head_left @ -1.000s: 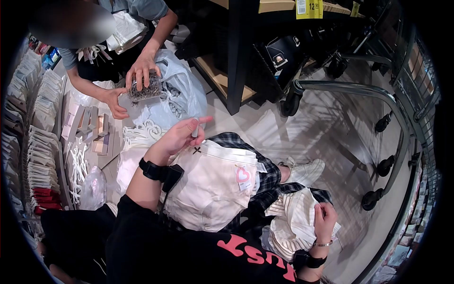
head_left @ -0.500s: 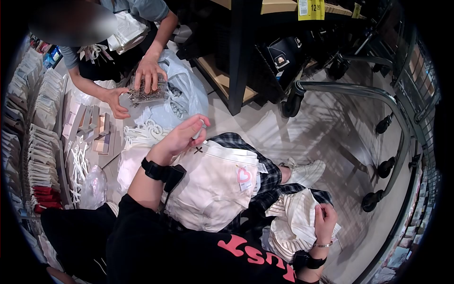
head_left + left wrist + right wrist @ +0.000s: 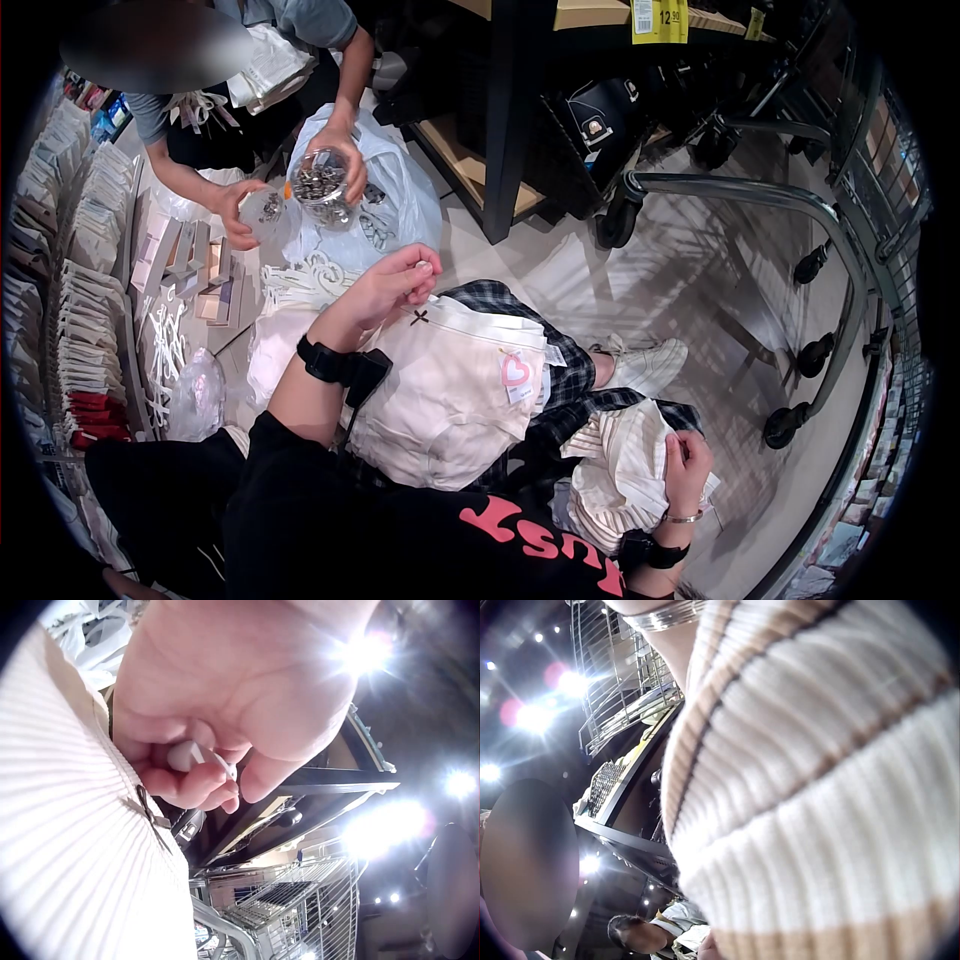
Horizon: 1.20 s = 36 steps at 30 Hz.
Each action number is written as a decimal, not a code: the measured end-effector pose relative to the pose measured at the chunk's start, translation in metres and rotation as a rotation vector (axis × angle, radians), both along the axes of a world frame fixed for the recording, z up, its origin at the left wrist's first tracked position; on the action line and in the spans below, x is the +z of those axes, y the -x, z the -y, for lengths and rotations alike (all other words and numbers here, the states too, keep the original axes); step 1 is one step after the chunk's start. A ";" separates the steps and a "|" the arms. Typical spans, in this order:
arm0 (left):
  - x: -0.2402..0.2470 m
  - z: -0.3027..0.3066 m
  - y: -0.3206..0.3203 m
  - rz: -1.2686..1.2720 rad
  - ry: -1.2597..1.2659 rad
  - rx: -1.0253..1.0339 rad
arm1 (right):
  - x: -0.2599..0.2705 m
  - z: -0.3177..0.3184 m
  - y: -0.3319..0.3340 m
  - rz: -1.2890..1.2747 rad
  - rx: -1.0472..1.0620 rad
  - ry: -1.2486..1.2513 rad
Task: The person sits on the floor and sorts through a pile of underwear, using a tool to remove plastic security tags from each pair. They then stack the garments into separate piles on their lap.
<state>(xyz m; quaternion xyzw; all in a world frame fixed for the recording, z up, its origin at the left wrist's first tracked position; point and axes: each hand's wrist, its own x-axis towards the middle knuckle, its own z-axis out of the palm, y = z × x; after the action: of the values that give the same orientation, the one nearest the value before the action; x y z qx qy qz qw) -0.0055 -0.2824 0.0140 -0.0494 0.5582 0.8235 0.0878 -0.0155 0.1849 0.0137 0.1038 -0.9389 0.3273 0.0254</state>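
My left hand point(image 3: 395, 280) is raised over the lap, fingers curled in around a small white plastic piece point(image 3: 184, 756), mostly hidden by them in the head view. Beneath it, a cream ribbed garment point(image 3: 450, 380) lies across my lap, with a little dark bow point(image 3: 150, 810) at its edge and a pink heart tag point(image 3: 515, 370) on it. My right hand point(image 3: 690, 465) holds the edge of a striped cream garment point(image 3: 620, 465) at my other knee. That cloth fills much of the right wrist view and covers most of the fingers.
Opposite, another person's hands hold a clear jar of small metal pieces point(image 3: 322, 185) and a clear plastic container point(image 3: 265, 210) over a pale plastic bag point(image 3: 400, 200). White hangers point(image 3: 168, 350) lie at left beside packed garments point(image 3: 90, 350). A wheeled metal trolley point(image 3: 740, 182) stands right.
My left index finger, stretched out a second ago, has curled in. The other person has tipped the jar and now holds the second clear container apart from it. My right hand keeps still.
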 end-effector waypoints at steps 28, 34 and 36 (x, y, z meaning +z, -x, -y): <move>-0.003 0.013 0.056 -0.340 1.160 -0.074 | 0.003 0.002 0.002 0.027 -0.017 -0.018; -0.034 0.000 0.136 -0.454 1.834 -0.506 | 0.001 0.001 0.001 0.050 -0.028 -0.007; -0.070 -0.004 0.152 -0.577 1.976 -0.698 | 0.000 0.000 0.001 0.043 -0.027 -0.002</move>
<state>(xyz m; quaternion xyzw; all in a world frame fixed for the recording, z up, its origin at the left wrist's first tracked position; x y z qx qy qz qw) -0.1574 -0.2779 -0.0564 0.2583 0.9572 -0.0793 0.1041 -0.0166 0.1854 0.0140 0.0841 -0.9408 0.3283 0.0097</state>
